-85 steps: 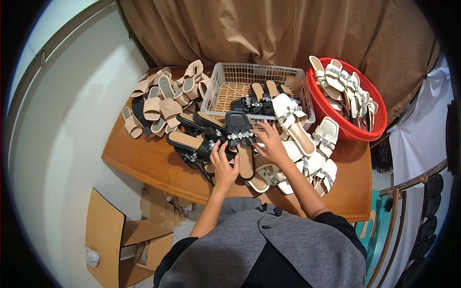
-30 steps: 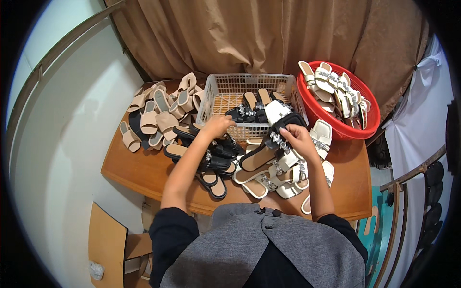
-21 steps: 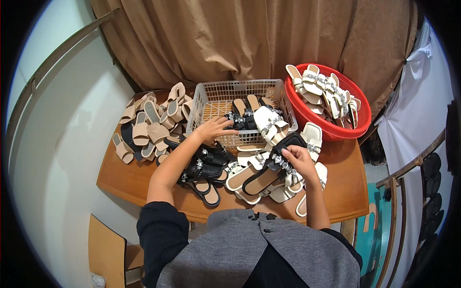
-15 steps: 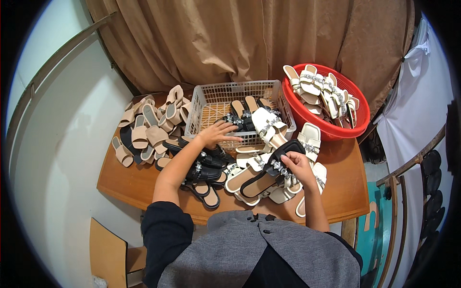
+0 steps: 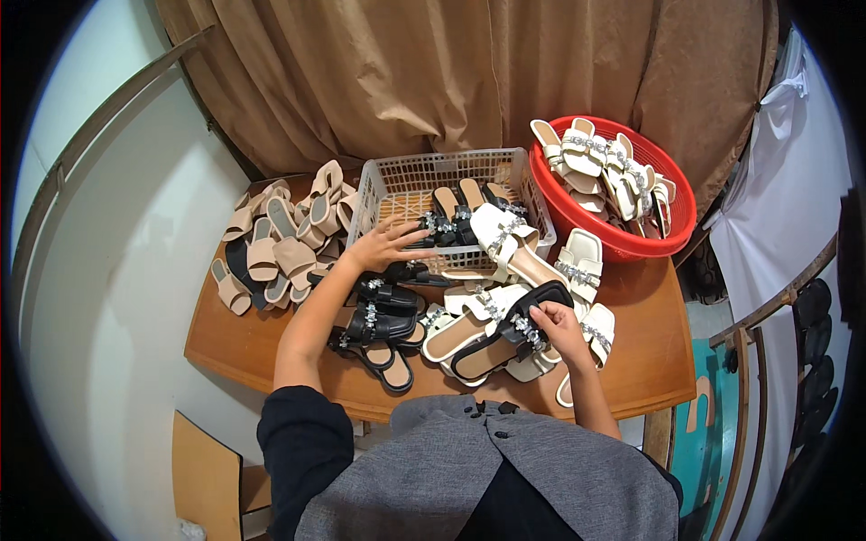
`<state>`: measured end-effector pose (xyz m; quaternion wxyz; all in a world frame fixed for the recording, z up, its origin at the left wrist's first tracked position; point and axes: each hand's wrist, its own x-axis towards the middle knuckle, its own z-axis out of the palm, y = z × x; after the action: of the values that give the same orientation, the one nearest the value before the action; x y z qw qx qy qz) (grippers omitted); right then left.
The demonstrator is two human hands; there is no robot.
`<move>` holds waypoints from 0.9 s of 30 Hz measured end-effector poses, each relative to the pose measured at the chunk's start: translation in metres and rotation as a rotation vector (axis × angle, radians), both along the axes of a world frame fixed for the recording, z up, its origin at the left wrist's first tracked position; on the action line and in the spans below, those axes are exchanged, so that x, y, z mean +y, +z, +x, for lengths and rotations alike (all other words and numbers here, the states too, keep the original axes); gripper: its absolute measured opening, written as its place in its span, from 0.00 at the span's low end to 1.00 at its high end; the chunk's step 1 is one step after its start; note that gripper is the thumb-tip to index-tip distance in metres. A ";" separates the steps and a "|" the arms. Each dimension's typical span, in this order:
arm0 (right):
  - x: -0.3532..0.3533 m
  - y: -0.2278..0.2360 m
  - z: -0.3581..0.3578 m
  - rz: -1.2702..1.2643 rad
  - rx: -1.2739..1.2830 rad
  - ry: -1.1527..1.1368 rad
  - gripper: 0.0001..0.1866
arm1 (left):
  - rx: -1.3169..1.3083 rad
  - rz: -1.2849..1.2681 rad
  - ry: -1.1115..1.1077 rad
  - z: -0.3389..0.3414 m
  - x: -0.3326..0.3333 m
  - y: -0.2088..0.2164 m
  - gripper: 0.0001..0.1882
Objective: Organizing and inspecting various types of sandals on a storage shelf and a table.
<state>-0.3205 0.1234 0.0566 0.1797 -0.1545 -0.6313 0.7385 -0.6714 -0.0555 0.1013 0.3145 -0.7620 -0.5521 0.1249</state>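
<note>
My right hand (image 5: 561,332) grips a black sandal (image 5: 493,355) with a sparkling strap, thumb and fingers closed on its toe end, above a heap of white sandals (image 5: 451,338). My left hand (image 5: 386,247) has its fingers spread and holds nothing. It hovers at the near left corner of a pale plastic crate (image 5: 442,164), over a pile of black sandals (image 5: 383,326). Inside the crate, several black sandals (image 5: 466,216) stand at the right side. One white sandal (image 5: 505,236) leans over the crate's near right corner.
Beige sandals (image 5: 287,243) lie heaped on the left of the wooden table (image 5: 230,329). At the back right stands a red basket (image 5: 672,171) holding white sandals. A brown curtain (image 5: 361,72) hangs behind, and a rack with dark shoes (image 5: 812,343) is at far right.
My left hand has shifted a little to the left, its fingers spreading wider. The black sandal in my right hand has tilted slightly, while that hand stays nearly in place.
</note>
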 end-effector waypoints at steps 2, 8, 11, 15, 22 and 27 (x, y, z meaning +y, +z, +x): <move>0.001 -0.005 0.002 0.007 0.003 -0.004 0.09 | -0.121 -0.103 0.036 0.002 -0.008 0.009 0.43; -0.006 0.006 0.004 -0.034 -0.002 -0.004 0.10 | 0.019 -0.089 0.014 -0.014 -0.029 0.022 0.41; -0.002 -0.003 0.005 -0.029 0.040 0.014 0.10 | 0.076 -0.095 0.161 -0.010 -0.039 0.049 0.37; -0.005 0.000 0.004 -0.049 0.032 -0.007 0.11 | -0.127 0.159 0.163 -0.015 -0.047 0.069 0.36; 0.000 -0.007 0.005 -0.079 0.095 -0.026 0.09 | -0.359 0.469 0.219 0.042 -0.031 0.115 0.42; 0.009 0.003 0.018 -0.041 0.092 -0.093 0.08 | -0.509 0.446 0.803 0.092 -0.019 0.110 0.45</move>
<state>-0.3028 0.1328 0.0596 0.2394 -0.1530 -0.5991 0.7485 -0.5794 -0.0743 0.2110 0.2526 -0.4109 -0.8729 -0.0740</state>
